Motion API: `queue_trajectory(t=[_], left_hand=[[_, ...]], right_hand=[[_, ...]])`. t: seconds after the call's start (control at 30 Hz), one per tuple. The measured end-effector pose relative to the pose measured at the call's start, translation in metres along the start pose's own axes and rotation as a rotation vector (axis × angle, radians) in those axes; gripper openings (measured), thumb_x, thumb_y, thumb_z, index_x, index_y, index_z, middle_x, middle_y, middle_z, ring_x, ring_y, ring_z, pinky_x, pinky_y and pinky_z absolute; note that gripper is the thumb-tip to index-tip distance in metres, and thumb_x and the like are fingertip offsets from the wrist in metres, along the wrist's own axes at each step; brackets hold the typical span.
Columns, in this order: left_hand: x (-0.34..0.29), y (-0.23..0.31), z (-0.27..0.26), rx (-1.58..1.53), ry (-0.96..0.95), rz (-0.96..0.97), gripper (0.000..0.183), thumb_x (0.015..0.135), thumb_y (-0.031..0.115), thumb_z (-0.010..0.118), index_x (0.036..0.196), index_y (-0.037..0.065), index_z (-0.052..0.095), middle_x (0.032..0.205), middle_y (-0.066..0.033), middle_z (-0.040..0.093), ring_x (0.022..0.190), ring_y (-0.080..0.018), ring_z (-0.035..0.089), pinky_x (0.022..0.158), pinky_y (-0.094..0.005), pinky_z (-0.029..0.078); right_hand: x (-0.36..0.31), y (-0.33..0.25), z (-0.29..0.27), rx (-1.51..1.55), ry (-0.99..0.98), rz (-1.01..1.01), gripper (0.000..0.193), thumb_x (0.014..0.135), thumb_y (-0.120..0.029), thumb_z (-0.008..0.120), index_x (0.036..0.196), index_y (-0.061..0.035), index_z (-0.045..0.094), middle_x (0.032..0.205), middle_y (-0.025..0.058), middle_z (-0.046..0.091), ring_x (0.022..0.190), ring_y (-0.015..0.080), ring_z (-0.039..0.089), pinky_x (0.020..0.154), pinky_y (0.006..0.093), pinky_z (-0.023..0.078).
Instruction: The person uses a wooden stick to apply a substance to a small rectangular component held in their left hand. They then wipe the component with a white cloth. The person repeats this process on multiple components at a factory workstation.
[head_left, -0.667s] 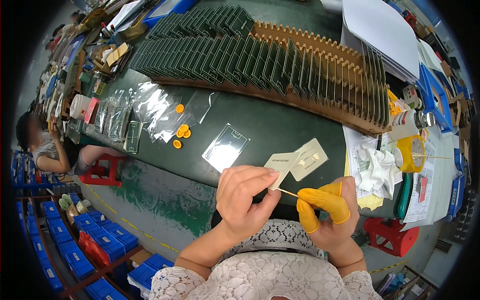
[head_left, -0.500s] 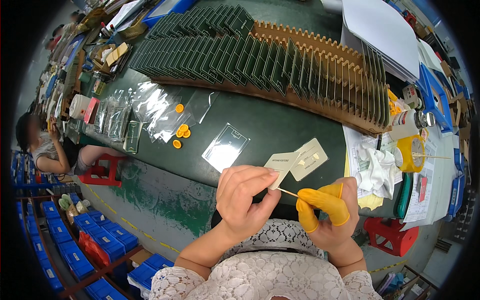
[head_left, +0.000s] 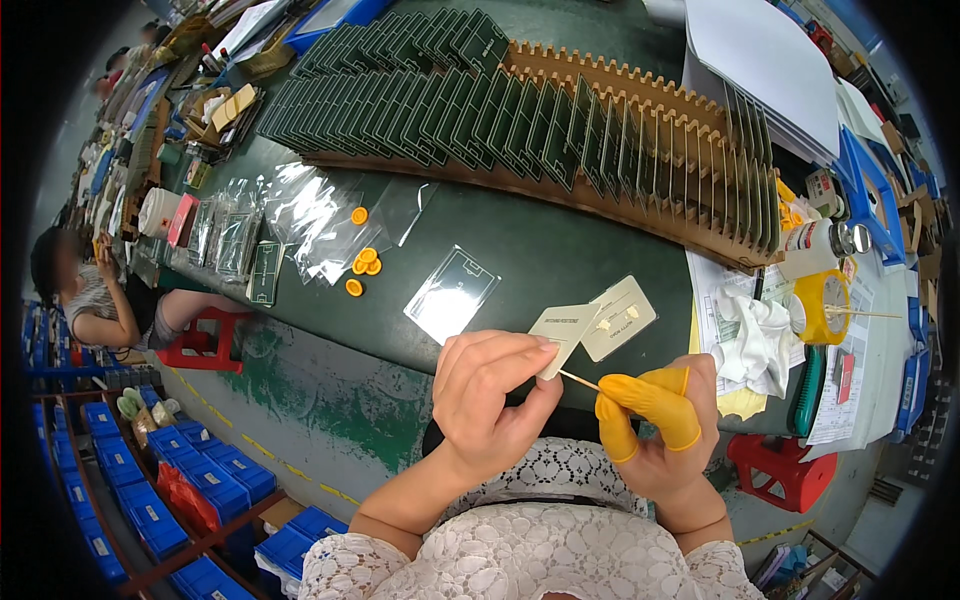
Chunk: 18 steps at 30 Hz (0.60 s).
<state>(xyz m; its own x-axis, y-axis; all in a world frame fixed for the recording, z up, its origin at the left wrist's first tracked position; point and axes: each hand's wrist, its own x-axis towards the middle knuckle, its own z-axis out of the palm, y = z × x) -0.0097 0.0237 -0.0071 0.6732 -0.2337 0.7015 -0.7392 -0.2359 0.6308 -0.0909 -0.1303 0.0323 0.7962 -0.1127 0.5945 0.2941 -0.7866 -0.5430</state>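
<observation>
green worktop (head_left: 560, 262) stretches across a busy workroom, with blue bins (head_left: 205, 475) on racks at the near left and a seated co-worker (head_left: 105, 310) beyond them, next to a red stool (head_left: 205, 345). at its far side stands a long brown notched rack (head_left: 700, 238), filled with rows of dark green cards (head_left: 440, 120), most of them leaning.

near the middle, the left hand (head_left: 490, 405) pinches a pale card (head_left: 562, 326) by its near end, fingers narrow against thumb. the right hand (head_left: 655, 425), wearing yellow covers (head_left: 652, 402) on some fingers, grips a thin wooden stick (head_left: 582, 383) between its closed fingertips. the stick points left to the near corner of the held card; whether its tip touches cannot be told.

just right of that card, and partly hidden by it, lies a second pale card (head_left: 625, 320). to the left, a clear sleeve (head_left: 452, 295) lies flat, and farther left are small yellow discs (head_left: 367, 264) beside crumpled clear bags (head_left: 318, 225).

at the right, a white cloth (head_left: 755, 345) lies on papers (head_left: 845, 400), near a yellow tape roll (head_left: 834, 292) and a bottle (head_left: 806, 252).
</observation>
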Motion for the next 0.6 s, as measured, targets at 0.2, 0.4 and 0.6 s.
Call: queue_trajectory(t=[0.2, 0.4, 0.6], left_hand=[[-0.0009, -0.0003, -0.0001, -0.002, -0.002, -0.007, 0.036, 0.068, -0.005, 0.076, 0.1, 0.005, 0.065, 0.094, -0.0069, 0.07, 0.079, -0.0237, 0.065, 0.068, -0.0317, 0.046], [-0.0016, -0.0011, 0.0005, -0.005, 0.0, -0.007, 0.036, 0.068, -0.004, 0.077, 0.101, 0.005, 0.065, 0.095, -0.0069, 0.07, 0.079, -0.0237, 0.065, 0.069, -0.0318, 0.046], [-0.0014, -0.0013, -0.0001, -0.003, -0.003, -0.002, 0.034, 0.07, -0.004, 0.077, 0.101, 0.005, 0.065, 0.095, -0.007, 0.07, 0.079, -0.0238, 0.065, 0.068, -0.032, 0.046]], right_hand=[[-0.0018, 0.0015, 0.0009, 0.008, -0.015, -0.031, 0.036, 0.068, -0.006, 0.083, 0.102, -0.012, 0.072, 0.085, 0.0005, 0.056, 0.067, 0.0207, 0.05, 0.061, 0.0331, 0.037], [-0.0014, 0.0011, 0.001, 0.008, -0.009, -0.013, 0.037, 0.068, -0.006, 0.083, 0.102, -0.0123, 0.072, 0.087, 0.0003, 0.056, 0.068, 0.021, 0.05, 0.062, 0.0333, 0.037], [-0.0041, 0.001, 0.0035, 0.008, -0.015, -0.03, 0.038, 0.068, -0.007, 0.083, 0.104, -0.0126, 0.071, 0.087, -0.0003, 0.056, 0.069, 0.0208, 0.051, 0.063, 0.0336, 0.038]])
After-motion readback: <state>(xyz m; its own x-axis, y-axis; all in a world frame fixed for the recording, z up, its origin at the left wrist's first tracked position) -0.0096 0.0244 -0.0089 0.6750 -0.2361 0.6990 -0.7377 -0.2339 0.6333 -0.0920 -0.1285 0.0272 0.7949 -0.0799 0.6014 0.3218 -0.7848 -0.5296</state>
